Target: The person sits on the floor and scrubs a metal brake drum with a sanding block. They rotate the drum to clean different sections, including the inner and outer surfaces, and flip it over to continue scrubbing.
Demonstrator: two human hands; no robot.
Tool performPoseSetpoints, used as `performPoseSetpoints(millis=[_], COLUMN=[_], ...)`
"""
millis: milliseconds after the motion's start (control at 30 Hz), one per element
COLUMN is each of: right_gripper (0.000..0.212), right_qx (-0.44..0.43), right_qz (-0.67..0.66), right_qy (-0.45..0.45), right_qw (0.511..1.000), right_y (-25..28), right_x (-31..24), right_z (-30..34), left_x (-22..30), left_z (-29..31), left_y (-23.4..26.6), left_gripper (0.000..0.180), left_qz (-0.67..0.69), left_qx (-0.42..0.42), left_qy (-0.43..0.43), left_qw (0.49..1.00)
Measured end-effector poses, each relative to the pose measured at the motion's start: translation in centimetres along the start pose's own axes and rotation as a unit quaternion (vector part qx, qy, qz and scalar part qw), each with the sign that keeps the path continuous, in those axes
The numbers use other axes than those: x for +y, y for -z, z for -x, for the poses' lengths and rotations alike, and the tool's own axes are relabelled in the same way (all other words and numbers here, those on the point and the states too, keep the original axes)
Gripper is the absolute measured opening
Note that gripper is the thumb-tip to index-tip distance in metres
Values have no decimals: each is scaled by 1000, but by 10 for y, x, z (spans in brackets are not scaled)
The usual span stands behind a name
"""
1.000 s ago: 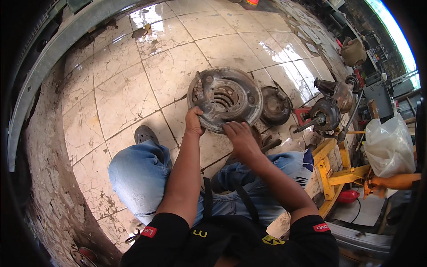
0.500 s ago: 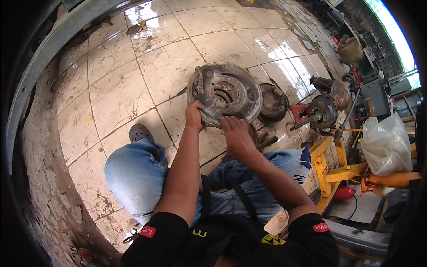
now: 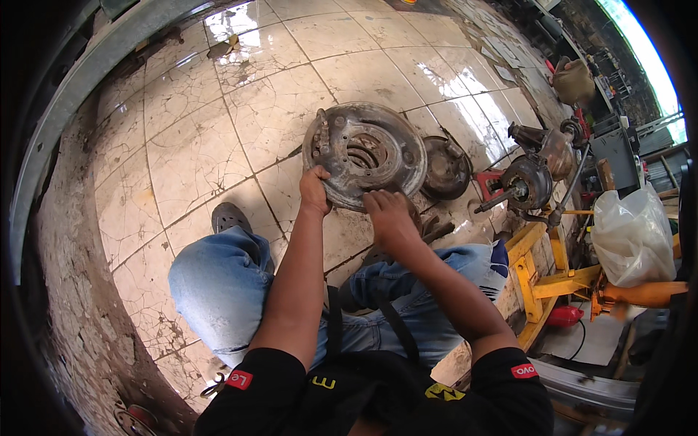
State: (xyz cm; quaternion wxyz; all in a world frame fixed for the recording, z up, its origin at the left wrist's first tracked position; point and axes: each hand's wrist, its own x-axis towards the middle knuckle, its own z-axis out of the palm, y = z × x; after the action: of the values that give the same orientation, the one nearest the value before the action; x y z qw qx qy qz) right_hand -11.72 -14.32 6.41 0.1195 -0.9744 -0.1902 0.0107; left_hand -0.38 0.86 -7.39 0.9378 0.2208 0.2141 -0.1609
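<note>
Below the middle of the frame are the person's denim-clad knees [image 3: 218, 287], spread apart. Above them, the left hand [image 3: 315, 190] grips the lower-left rim of a round metal plate [image 3: 398, 171], its thumb on top. The right hand [image 3: 395, 218], fingers bent, is at the plate's lower rim; whether it grips or merely rests there cannot be told. The plate, shallow and dish-like with a raised edge, is at the centre of the frame, and curved metal rings [image 3: 361, 156] show through its middle opening. Just right of it, a smaller dark dish-shaped plate [image 3: 445, 171] lies on the tiled floor [image 3: 193, 123], a cylindrical part fixed inside near its upper rim.

At lower right, a red object [image 3: 563, 317] lies beside a yellow frame [image 3: 556, 287]. A cloudy plastic bag [image 3: 632, 236] bulges at the right; its contents cannot be made out. Farther up stands an axle assembly [image 3: 556, 156], near a grey box-like case [image 3: 625, 160].
</note>
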Motion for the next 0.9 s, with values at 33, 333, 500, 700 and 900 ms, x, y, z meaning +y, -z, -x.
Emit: performPoseSetpoints(millis=[33, 333, 500, 700, 900], right_gripper=[59, 53, 54, 52, 60], right_qx=[7, 17, -2, 14, -11], right_qz=[-15, -31, -7, -4, -4], right_qy=[15, 18, -9, 24, 58], right_qw=[1000, 999, 1000, 1000, 998], right_y=[-2, -8, -7, -2, -7], right_x=[-8, -6, -1, -2, 6], right_z=[2, 4, 0, -4, 3], left_x=[2, 3, 4, 9, 11], left_z=[0, 1, 10, 3, 6], left_y=[-1, 3, -8, 3, -4], left_gripper=[34, 35, 35, 38, 40], left_qz=[3, -3, -9, -1, -4], left_qx=[-5, -3, -1, -8, -30], left_qy=[3, 9, -18, 14, 15], left_qw=[1000, 1000, 1000, 1000, 999])
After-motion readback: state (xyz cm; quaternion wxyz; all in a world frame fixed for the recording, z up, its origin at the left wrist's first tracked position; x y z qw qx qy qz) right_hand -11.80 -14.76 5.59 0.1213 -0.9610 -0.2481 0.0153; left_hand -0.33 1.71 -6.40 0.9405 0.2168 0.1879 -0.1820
